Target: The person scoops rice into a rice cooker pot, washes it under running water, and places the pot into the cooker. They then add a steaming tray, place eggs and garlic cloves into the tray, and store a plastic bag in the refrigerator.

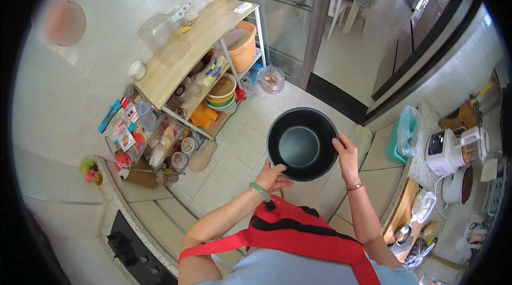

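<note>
You had the wood-topped shelf unit (210, 26) off at 11 o'clock, and the black pot (300, 146) was straight out at 12. Your left hand (270, 177) gripped its 7 o'clock edge, thumb over the rim, fingers partly curled below; your right hand (348, 154) kinda pinched the 3 o'clock side, fingers half closed.

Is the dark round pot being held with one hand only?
No, the left hand holds the dark round pot near its lower-left rim, and the right hand holds its right side.
</note>
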`<action>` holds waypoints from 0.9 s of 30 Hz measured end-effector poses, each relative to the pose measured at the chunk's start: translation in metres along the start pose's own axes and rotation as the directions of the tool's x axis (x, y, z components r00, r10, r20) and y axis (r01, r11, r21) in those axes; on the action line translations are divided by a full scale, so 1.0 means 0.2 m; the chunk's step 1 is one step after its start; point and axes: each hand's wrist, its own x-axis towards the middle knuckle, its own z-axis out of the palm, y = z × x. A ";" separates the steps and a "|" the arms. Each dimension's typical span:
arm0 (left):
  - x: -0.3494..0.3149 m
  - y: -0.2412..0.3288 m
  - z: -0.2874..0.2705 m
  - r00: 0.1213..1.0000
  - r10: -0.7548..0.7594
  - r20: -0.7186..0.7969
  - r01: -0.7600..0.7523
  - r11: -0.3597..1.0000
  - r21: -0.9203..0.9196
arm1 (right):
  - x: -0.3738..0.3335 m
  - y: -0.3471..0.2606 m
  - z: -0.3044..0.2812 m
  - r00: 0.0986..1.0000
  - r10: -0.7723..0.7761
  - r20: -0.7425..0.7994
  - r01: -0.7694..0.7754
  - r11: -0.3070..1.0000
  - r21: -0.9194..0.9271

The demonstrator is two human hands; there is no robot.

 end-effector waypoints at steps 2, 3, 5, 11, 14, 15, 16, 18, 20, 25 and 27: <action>0.09 0.14 -0.07 0.998 -0.003 -0.057 0.002 0.999 -0.032 | 0.17 -0.01 0.15 0.996 -0.048 0.070 0.047 0.999 0.018; 0.12 0.22 -0.08 0.995 -0.001 -0.097 0.000 1.000 -0.013 | 0.25 -0.04 0.21 0.995 -0.051 0.089 0.050 0.999 0.012; 0.19 0.32 -0.12 0.993 0.020 -0.116 -0.022 1.000 -0.011 | 0.38 -0.07 0.31 0.990 -0.046 0.131 0.047 0.999 -0.005; 0.46 0.52 -0.22 0.985 0.043 -0.169 -0.070 0.986 -0.153 | 0.89 -0.03 0.55 0.945 -0.052 0.322 0.058 0.998 -0.012; 0.62 0.62 -0.22 0.974 0.036 -0.222 -0.088 0.969 -0.232 | 1.15 -0.06 0.66 0.912 -0.004 0.411 0.013 1.000 -0.020; 0.68 0.65 -0.20 0.970 0.031 -0.239 -0.096 0.959 -0.266 | 1.23 -0.09 0.69 0.897 0.037 0.440 -0.025 0.999 -0.033; 0.73 0.69 -0.19 0.963 0.037 -0.266 -0.116 0.951 -0.288 | 1.32 -0.11 0.72 0.880 0.079 0.469 -0.063 0.997 -0.049; 0.85 0.75 -0.14 0.946 0.041 -0.321 -0.153 0.930 -0.333 | 1.53 -0.06 0.77 0.847 0.016 0.532 0.021 0.998 -0.063; 1.00 0.80 -0.10 0.936 0.067 -0.345 -0.202 0.906 -0.371 | 1.73 -0.08 0.82 0.815 0.011 0.579 0.045 0.996 -0.082; 1.24 0.95 0.05 0.895 0.067 -0.441 -0.285 0.845 -0.452 | 2.19 -0.09 0.94 0.705 -0.003 0.709 0.172 0.971 -0.166; 1.34 1.01 0.08 0.873 0.086 -0.481 -0.339 0.816 -0.469 | 2.33 -0.11 1.02 0.683 0.001 0.731 0.150 0.978 -0.141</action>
